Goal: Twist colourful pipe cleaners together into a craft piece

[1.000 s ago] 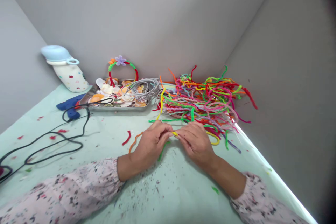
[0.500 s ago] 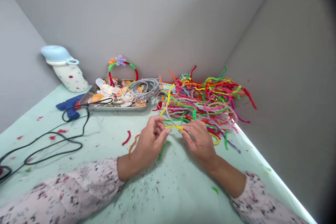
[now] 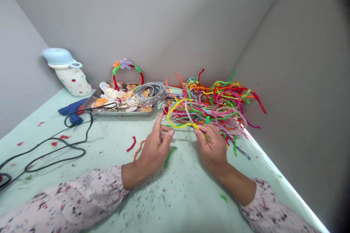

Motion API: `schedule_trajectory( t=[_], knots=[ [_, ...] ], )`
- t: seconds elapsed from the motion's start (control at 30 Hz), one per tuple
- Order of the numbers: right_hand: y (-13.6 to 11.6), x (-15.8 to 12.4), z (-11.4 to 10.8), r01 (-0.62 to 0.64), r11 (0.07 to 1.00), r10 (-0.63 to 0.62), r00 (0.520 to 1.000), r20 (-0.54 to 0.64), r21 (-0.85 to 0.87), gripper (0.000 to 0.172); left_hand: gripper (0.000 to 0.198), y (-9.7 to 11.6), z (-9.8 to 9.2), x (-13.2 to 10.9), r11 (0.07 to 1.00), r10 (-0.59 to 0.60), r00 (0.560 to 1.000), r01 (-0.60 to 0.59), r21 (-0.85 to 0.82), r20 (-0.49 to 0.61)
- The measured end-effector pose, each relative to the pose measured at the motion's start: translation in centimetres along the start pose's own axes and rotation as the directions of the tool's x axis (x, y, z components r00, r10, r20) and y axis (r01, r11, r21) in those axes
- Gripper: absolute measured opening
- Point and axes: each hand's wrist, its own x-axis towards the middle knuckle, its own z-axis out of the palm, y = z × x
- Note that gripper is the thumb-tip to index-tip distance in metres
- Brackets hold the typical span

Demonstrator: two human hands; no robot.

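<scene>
My right hand [image 3: 213, 149] pinches a yellow pipe cleaner [image 3: 181, 126] together with a grey wire [image 3: 187, 112]. The pipe cleaner is coiled round the wire at my right fingertips, and its free length bows out in a loop to the left. My left hand [image 3: 155, 147] is beside that loop, index finger stretched out and thumb apart, holding nothing. Just behind the hands lies a tangled heap of coloured pipe cleaners [image 3: 210, 105]. Short green [image 3: 170, 157], red [image 3: 131, 144] and orange [image 3: 139, 150] pieces lie near my left hand.
A metal tray [image 3: 123, 113] of shells and a coil of grey wire [image 3: 151, 93] is at the back. A flower-trimmed hoop [image 3: 142, 74] stands there. To the left are a blue glue gun [image 3: 73, 110], its black cord [image 3: 86, 134] and a white bottle [image 3: 71, 80]. Walls enclose the table [image 3: 175, 196].
My left fingers have come off the yellow pipe cleaner and spread apart. My right hand has shifted slightly right and turned, and the pipe cleaner's free end has swung over into a loop.
</scene>
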Motion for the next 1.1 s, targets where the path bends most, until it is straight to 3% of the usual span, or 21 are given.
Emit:
schedule_trajectory(
  t=[0.1, 0.17, 0.3, 0.5, 0.6, 0.73, 0.87, 0.97, 1.1],
  knots=[
    [0.1, -0.1, 0.0, -0.034, 0.999, 0.034, 0.999, -0.007, 0.011, 0.005, 0.058, 0.0, 0.0, 0.2, 0.999, -0.004, 1.0, 0.003, -0.051, -0.028],
    [0.1, -0.2, -0.1, -0.001, 0.999, 0.0, 1.0, 0.015, 0.042, 0.004, 0.054, 0.1, -0.1, 0.3, 0.996, -0.003, 1.0, 0.004, -0.087, 0.009],
    [0.0, -0.3, -0.1, 0.061, 0.993, -0.067, 0.996, 0.059, 0.096, 0.005, 0.027, 0.4, -0.4, 0.5, 0.996, 0.012, 0.999, -0.008, -0.09, 0.04],
    [0.3, -0.2, 0.1, -0.132, 0.988, 0.132, 0.991, 0.007, 0.082, 0.008, 0.01, 0.4, -0.5, -0.5, 0.96, 0.269, 0.963, -0.268, -0.08, -0.005],
    [0.4, -0.2, 0.1, -0.175, 0.979, 0.173, 0.985, 0.023, 0.102, 0.009, 0.015, 0.4, -0.4, -0.9, 0.958, 0.286, 0.957, -0.285, -0.029, 0.042],
    [0.2, -0.3, -0.2, -0.083, 0.986, 0.076, 0.996, 0.052, 0.143, 0.007, 0.041, 0.6, -0.3, -0.3, 0.991, 0.122, 0.986, -0.128, 0.047, 0.118],
    [-0.3, -0.2, -0.5, 0.101, 0.974, -0.128, 0.984, 0.125, 0.205, 0.009, 0.049, 0.9, -0.4, 0.2, 0.989, 0.123, 0.968, -0.138, 0.052, 0.22],
    [-0.7, 0.0, -0.5, 0.179, 0.951, -0.231, 0.955, 0.189, 0.253, 0.011, 0.032, 1.2, -0.6, 0.0, 0.98, 0.189, 0.941, -0.199, 0.005, 0.279],
    [-0.9, 0.2, -0.4, 0.206, 0.941, -0.272, 0.932, 0.24, 0.268, 0.009, 0.015, 1.3, -0.7, -0.3, 0.972, 0.233, 0.945, -0.235, -0.017, 0.23]
  ],
)
